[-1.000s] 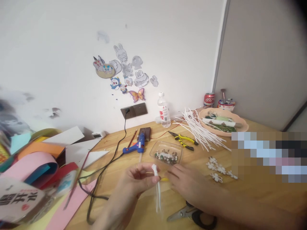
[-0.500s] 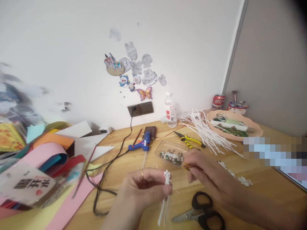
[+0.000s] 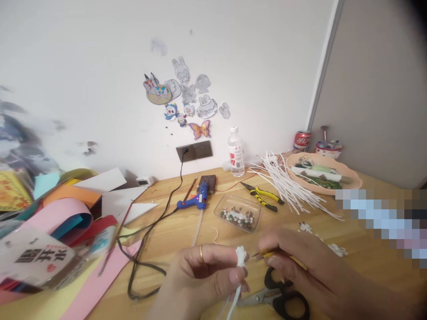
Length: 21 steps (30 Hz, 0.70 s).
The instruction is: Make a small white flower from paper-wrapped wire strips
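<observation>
My left hand (image 3: 210, 275) pinches a small looped white cord piece (image 3: 240, 257) between thumb and fingers, its loops upward and its tails hanging below. Just to the right, my right hand (image 3: 293, 262) grips a thin yellow tool (image 3: 267, 254) whose dark tip points left at the cord, a small gap from it. Black-handled scissors (image 3: 292, 304) lie under and between the hands, partly covered. Behind the hands stands a clear tray (image 3: 237, 213) of green, white and brown beads. White flower-like pieces (image 3: 337, 250) lie beyond my right hand, partly hidden by it.
A blue glue gun (image 3: 196, 201), yellow-black pliers (image 3: 265, 197), a water bottle (image 3: 236, 153) and white cords (image 3: 290, 186) lie or stand toward the wall. A pink tray (image 3: 353, 180) is at the right back. Coloured papers (image 3: 70, 218) and a black cable (image 3: 143, 240) fill the left.
My right hand has come down and closer to my left, with the yellow tool now pointing at the cord. My left hand has shifted slightly right and turned the cord piece.
</observation>
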Tool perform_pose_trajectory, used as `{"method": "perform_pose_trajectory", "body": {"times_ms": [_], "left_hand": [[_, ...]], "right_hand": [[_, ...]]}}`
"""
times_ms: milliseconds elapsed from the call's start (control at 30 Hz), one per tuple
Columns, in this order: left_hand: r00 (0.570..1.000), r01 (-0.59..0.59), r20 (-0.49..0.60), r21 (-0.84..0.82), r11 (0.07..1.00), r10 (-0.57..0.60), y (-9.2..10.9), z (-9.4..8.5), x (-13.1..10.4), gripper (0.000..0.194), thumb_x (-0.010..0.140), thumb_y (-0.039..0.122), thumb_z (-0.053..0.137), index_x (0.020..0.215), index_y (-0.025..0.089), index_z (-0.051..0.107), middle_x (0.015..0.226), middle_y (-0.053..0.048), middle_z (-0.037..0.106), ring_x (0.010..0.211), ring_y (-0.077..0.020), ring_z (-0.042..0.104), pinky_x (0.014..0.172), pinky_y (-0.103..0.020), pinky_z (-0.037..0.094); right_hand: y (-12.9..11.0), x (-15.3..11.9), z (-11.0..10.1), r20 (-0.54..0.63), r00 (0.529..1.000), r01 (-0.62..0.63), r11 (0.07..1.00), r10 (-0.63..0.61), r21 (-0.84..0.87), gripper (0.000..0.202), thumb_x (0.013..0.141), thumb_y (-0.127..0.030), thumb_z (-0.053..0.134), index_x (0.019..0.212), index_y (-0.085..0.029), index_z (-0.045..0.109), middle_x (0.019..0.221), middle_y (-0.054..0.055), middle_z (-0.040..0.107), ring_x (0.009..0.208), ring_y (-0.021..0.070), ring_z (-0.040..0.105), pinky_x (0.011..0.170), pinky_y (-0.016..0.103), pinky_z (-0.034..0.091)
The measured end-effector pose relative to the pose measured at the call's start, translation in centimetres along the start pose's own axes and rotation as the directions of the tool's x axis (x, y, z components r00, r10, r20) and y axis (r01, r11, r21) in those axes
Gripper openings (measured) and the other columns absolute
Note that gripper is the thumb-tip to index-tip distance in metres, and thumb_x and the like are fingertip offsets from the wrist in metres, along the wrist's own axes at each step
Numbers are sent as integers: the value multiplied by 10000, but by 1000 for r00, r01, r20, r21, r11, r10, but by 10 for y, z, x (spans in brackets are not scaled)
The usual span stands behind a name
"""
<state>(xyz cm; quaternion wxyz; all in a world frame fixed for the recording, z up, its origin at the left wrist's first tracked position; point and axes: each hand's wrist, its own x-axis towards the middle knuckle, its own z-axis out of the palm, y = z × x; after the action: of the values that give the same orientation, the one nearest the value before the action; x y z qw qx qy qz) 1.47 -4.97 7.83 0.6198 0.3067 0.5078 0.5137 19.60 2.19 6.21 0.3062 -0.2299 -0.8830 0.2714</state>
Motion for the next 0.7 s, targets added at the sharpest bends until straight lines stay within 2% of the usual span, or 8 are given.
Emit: {"method": "perform_pose_trajectory", "body": {"times_ms": [200,300,433,533,600,700], "left_hand": [[998,-7,58,-22,1000,9,-6,-1,4,156,489,218,818,610,160,738,518,-1,704,480,-61,592,496,-127,441],[999,-4,42,-30,1000,5,-7,1,3,153,475,214,824,581,157,729,502,11,688,461,-52,577,482,-125,439],[1000,18,16,-21,1000,-17,-5,2,3,170,473,232,822,590,156,724,495,-6,681,452,-79,587,442,-140,438],[998,47,-31,-38,998,-49,-2,2,4,199,448,241,829,586,151,719,520,-30,703,493,-96,610,486,-149,470],[995,78,-59,-56,995,-82,0,3,3,209,443,242,831,584,144,711,525,-27,700,514,-102,615,521,-167,502],[989,129,-53,-106,986,-135,3,6,2,193,475,217,822,590,129,694,514,-7,675,484,-93,604,470,-162,516]], "right_hand": [[1,3,2,-97,994,62,997,-57,45,134,808,-129,490,863,-239,541,734,-55,613,643,85,561,580,176,424],[1,3,3,-97,992,85,994,-78,67,113,805,-144,509,853,-240,546,714,-59,610,635,80,563,570,167,424],[3,-1,4,-74,997,22,997,-16,74,106,826,-172,480,871,-244,542,721,-47,612,610,90,559,536,174,436],[4,-3,8,-105,994,18,999,-13,47,101,826,-171,464,871,-239,524,695,-41,592,583,94,546,495,177,426],[4,-4,11,-154,986,63,998,-63,-1,101,791,-167,510,862,-237,508,668,-50,571,535,86,518,471,176,408],[4,-5,17,-216,959,178,983,-182,-39,148,764,-158,544,887,-230,505,644,-56,547,485,71,481,460,167,393]]}}
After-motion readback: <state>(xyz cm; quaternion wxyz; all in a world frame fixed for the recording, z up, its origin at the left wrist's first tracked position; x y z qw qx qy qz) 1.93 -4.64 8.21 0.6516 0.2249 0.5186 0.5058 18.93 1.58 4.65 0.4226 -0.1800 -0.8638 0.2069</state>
